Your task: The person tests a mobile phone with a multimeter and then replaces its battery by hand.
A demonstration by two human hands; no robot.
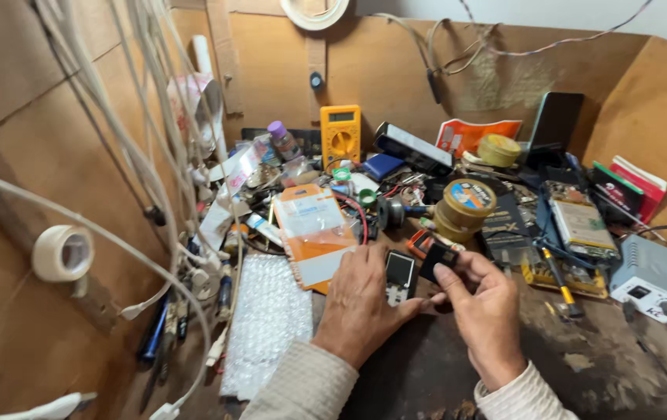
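My left hand [358,303] rests palm down on the dark worktop, its fingers beside a small keypad phone [399,276] with a dark screen. My right hand [485,307] pinches a small flat black part [437,260] between thumb and fingers, just right of the phone's top. Both sleeves are light knitted fabric.
An orange and white packet [310,229] and a bubble-wrap sheet [266,323] lie to the left. Behind are a yellow multimeter [340,134], round tins [465,204], an opened phone on a holder [580,225], a grey soldering station [654,280] and a yellow-handled tool [559,281]. White cables [127,155] and a tape roll [63,253] hang at left.
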